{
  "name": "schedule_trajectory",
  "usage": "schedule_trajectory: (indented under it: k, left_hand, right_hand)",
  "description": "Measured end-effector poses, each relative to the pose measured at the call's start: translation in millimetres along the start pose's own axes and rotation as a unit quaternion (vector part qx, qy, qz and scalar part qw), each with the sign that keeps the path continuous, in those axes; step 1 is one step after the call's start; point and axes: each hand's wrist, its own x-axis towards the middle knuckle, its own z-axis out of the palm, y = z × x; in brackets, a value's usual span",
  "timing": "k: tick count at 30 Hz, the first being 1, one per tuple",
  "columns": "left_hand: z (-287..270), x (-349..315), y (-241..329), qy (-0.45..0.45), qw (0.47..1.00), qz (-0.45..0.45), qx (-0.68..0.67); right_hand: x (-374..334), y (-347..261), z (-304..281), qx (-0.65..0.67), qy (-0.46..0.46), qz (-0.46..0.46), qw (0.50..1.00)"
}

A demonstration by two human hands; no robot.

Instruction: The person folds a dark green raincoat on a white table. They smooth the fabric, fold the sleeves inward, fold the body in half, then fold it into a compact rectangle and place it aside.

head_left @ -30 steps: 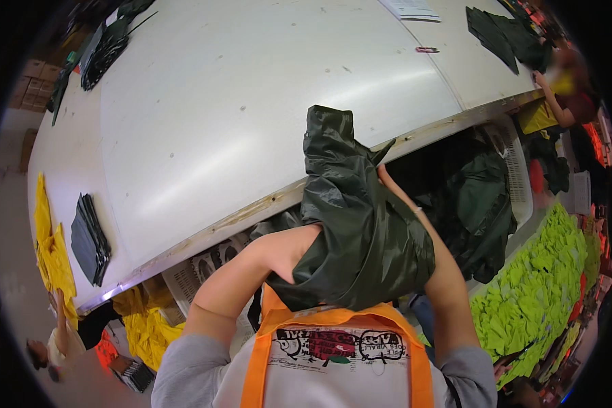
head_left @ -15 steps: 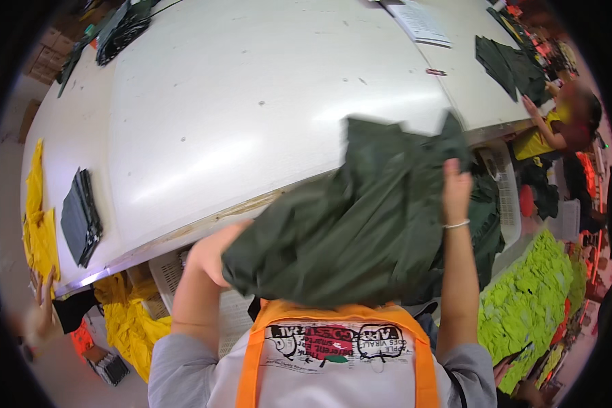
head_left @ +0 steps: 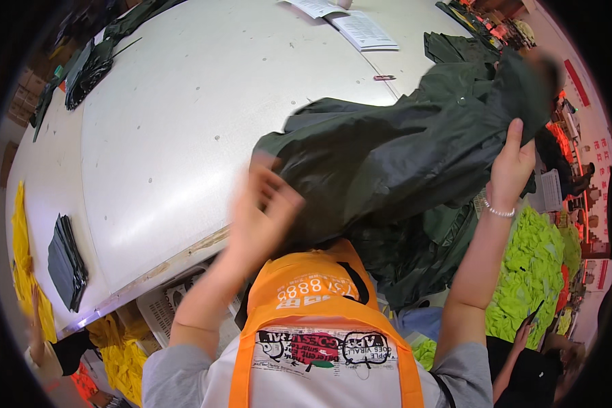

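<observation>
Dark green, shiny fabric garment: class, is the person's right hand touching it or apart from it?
Touching. The head view shows the right hand gripping the dark green garment, its thumb laid over it.

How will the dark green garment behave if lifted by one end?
The dark green garment will probably flop and sag: it droops in loose folds beside the right hand. Its sheen suggests slick fabric that may slip from a loose grip. It looks thin, so likely light for its size.

The bare left forearm (head_left: 211, 289) and right forearm (head_left: 477, 265) reach forward, spread apart. The left hand (head_left: 268, 207) is motion-blurred, fingers loosely curled; the right hand (head_left: 512, 166) grips, its thumb pointing up.
</observation>
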Motion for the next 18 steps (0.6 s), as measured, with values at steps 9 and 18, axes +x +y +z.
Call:
schedule_trajectory:
  k: [9, 18]
  left_hand:
    - [48, -6, 4, -0.014, 0.84, -0.039, -0.541]
    - [-20, 2, -44, 0.103, 0.612, -0.035, -0.783]
  right_hand:
    - [-146, -118, 80, 0.255, -0.564, -0.084, 0.781]
    - [-105, 27, 137, 0.224, -0.481, 0.162, 0.832]
